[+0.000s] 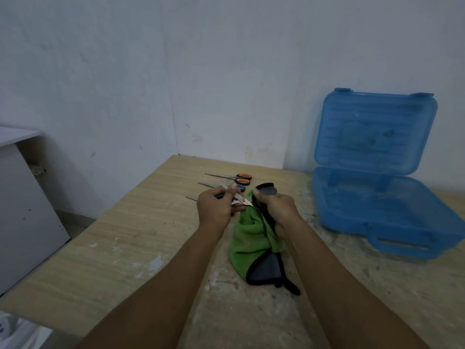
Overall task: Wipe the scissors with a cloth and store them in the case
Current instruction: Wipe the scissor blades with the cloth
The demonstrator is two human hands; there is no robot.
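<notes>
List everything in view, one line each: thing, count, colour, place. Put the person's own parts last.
case: one, translucent blue, open, right side of the table, lid up against the wall
table: one, light wood grain with pale scuffs, fills the lower frame
cloth: one, green with black edging and a grey side, centre of the table, upper end bunched in the right hand
held scissors: one, metal blades, between the two hands, blades at the cloth
scissors with orange handles: one, lying at the far middle of the table
other scissors behind the left hand: partly hidden, count unclear
cabinet: one, white, left edge
left hand: one, grip on the held scissors
right hand: one, grip on the cloth
</notes>
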